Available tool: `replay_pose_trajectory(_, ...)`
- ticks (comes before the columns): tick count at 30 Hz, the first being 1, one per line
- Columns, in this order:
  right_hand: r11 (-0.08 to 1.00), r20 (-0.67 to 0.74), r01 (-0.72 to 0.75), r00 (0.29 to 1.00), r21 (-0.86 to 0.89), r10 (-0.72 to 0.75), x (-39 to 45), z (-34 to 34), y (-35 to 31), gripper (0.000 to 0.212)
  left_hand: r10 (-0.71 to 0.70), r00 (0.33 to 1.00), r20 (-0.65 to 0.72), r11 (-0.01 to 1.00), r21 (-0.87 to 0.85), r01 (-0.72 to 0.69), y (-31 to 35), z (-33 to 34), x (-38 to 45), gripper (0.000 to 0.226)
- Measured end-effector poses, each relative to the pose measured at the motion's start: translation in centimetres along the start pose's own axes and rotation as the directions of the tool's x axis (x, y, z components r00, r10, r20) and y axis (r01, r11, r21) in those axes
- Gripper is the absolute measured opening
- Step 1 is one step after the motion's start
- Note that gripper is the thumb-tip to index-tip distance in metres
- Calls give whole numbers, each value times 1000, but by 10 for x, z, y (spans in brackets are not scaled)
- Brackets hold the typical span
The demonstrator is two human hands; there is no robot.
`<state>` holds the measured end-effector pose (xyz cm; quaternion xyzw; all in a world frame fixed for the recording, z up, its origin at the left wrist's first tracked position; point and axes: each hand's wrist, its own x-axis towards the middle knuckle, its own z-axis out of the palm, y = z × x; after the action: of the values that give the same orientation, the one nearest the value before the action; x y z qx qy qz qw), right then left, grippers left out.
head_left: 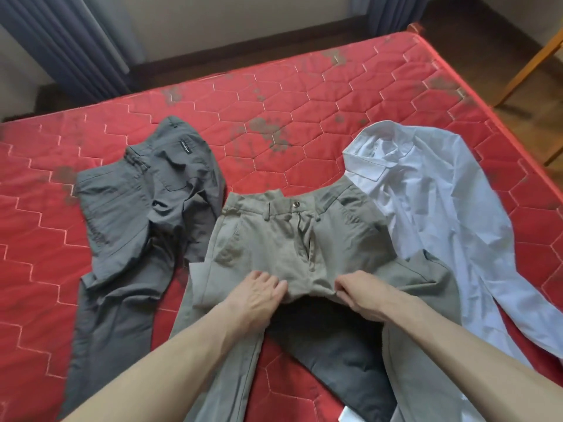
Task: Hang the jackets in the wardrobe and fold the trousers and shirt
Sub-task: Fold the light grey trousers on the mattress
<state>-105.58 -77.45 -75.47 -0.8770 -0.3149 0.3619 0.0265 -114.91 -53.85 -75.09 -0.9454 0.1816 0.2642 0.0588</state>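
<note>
**Bed lot: three garments laid out, two hands at the khaki pair**

- Mattress (304, 95): red, quilted in a hexagon pattern, with dark blotches near its far half. It bears everything below.
- Khaki trousers (274, 236): centre, waistband away from the person, front up, button fastened, legs splayed toward the near edge. A dark cloth (332, 348) shows between the legs; what it is cannot be told.
- Shirt (451, 205): white, rumpled, right of the khaki trousers. Its collar lies toward the far side, and one sleeve trails to the near right. Its left edge touches the khaki waistband and hip.
- Grey trousers (134, 214): left of the khaki pair, crumpled at the waist, a small black label on the seat, legs running toward the near edge. Their right edge meets the khaki hip.
- Left hand (259, 296): palm down on the khaki crotch area, fingers fairly straight and close together, pressing the cloth flat.
- Right hand (362, 295): just right of the left hand, fingers curled, pinching a fold of khaki cloth at the crotch seam.
- Curtain (70, 47): blue-grey, pleated, beyond the far left corner.
- Wooden legs (530, 56): on the floor, far right.
</note>
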Motion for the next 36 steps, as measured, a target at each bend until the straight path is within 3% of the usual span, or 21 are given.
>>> replay_pose_trajectory(2,1000,70,9,998,-13,-8,-6,3,-2,22,30,998,61,1000,3,-30,13,6,-5,34)
replay_pose_trajectory(4,999,28,26,999,21,-26,-10,3,-1,22,33,998,44,999,-16,-33,17,11,-7,27)
replay_pose_trajectory(9,982,-300,96,953,161,-44,-6,1,1,30,-119,944,-309,989,-119,86,-3,18,3,24)
replay_pose_trajectory(11,968,-440,159,896,196,-59,3,-2,3,27,-232,885,-405,970,-163,180,-19,22,11,25)
replay_pose_trajectory(13,981,-604,131,797,143,-19,18,-9,8,19,-388,830,-400,921,-210,328,-36,23,20,27)
replay_pose_trajectory(15,992,-702,1,707,129,91,37,-20,14,30,-601,741,-299,797,-295,527,-53,24,28,43)
replay_pose_trajectory(16,985,-702,-62,695,158,157,47,-28,18,41,-700,678,-224,707,-352,614,-61,25,33,54)
replay_pose_trajectory(18,938,-584,-185,742,293,329,68,-47,26,68,-834,547,-68,500,-511,699,-75,25,40,69)
replay_pose_trajectory(21,775,-340,-241,794,585,503,93,-73,36,91,-887,420,193,137,-758,638,-96,27,47,81)
replay_pose_trajectory(23,690,-322,-203,770,694,551,101,-83,39,87,-860,435,266,16,-838,545,-106,30,49,85)
replay_pose_trajectory(26,662,-328,-211,737,719,591,100,-90,37,76,-850,473,231,-8,-904,426,-110,26,47,75)
replay_pose_trajectory(28,688,-352,-202,739,697,574,94,-95,32,52,-851,482,210,-34,-937,348,-107,16,43,60)
replay_pose_trajectory(31,725,-447,-98,729,682,519,72,-105,20,23,-827,545,141,29,-956,291,-100,-7,30,30)
replay_pose_trajectory(34,734,-499,-22,720,678,483,37,-123,10,18,-778,622,89,134,-944,302,-90,-41,10,9)
replay_pose_trajectory(36,719,-496,-2,722,695,482,11,-137,4,24,-780,621,83,164,-930,330,-82,-63,-7,14)
